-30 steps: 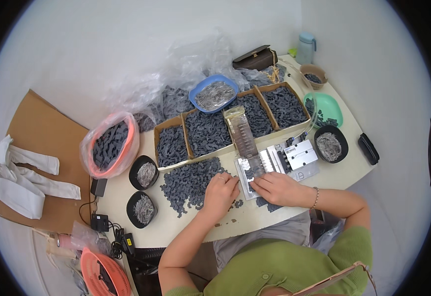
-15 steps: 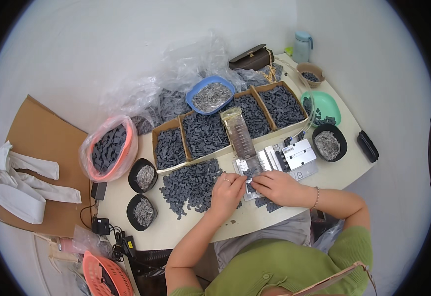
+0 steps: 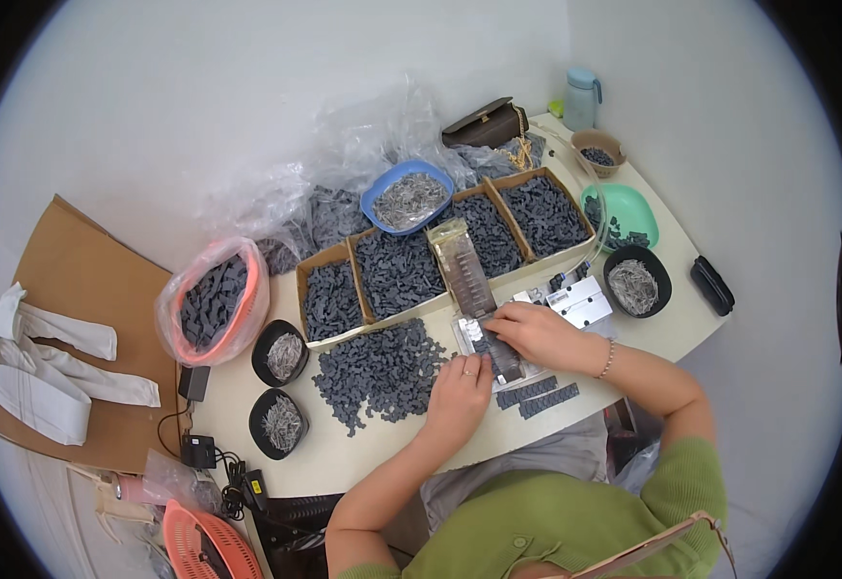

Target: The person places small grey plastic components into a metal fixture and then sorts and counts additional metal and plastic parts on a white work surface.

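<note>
My right hand (image 3: 542,333) lies over the metal fixture (image 3: 461,338), its fingertips pressed together near the lower end of an upright slotted clear holder (image 3: 467,265). Whatever is in those fingertips is hidden. Close to the fixture's near left side is my left hand (image 3: 458,394), wearing a ring, with its fingers curled together; I cannot make out what they hold. A dark strip of parts (image 3: 505,359) sits in the fixture between the two hands. Just in front of it, short rows of dark flat pieces (image 3: 548,401) rest on the table.
Loose dark plastic pieces (image 3: 378,372) are heaped left of the fixture. Behind stands a divided cardboard box (image 3: 411,311) full of them. A blue basin (image 3: 368,207) and black bowls (image 3: 261,439) hold metal pins. A silver block (image 3: 580,301), green tray (image 3: 645,207) and black case (image 3: 712,286) are on the right.
My right hand has moved away from me along the fixture, toward the holder. My left hand has come slightly nearer and to the right. More of the dark rows in front is uncovered.
</note>
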Demonstrator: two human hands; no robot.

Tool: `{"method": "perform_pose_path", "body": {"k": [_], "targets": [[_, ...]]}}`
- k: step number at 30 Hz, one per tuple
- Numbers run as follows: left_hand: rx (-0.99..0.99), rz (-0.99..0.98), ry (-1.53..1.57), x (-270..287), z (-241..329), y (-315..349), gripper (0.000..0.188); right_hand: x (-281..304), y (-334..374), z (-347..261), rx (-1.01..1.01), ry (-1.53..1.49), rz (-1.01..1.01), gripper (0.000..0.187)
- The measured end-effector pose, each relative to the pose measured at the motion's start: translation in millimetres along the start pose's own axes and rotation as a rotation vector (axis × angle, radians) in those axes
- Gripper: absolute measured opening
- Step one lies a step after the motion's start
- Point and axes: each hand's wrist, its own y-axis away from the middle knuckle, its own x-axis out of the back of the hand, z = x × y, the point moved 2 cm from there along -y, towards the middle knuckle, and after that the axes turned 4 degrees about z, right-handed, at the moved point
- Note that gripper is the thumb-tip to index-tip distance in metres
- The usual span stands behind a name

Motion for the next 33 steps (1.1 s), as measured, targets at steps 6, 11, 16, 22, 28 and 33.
{"method": "perform_pose_path", "body": {"k": [6,11,16,22,28,33], "targets": [[0.134,0.082,0.165,4,-6,2,0.038,3,-14,1,0.001,0.059,-0.097,0.014],[0.066,0.032,0.076,-1,-9,2,0.041,-7,-25,2,0.003,0.124,-0.069,0.013],[0.041,0.04,0.026,13,2,5,0.037,-11,-15,-11,0.224,0.234,-0.043,0.014],[0.267,0.011,-0.034,41,-63,0,0.021,-10,-15,-16,0.248,0.267,-0.054,0.016],[0.315,-0.032,-0.033,29,-88,5,0.013,-53,-51,-23,0.271,0.265,-0.12,0.014],[0.349,0.004,-0.061,32,-88,6,0.01,-66,-68,-28,0.278,0.345,-0.193,0.008]]}}
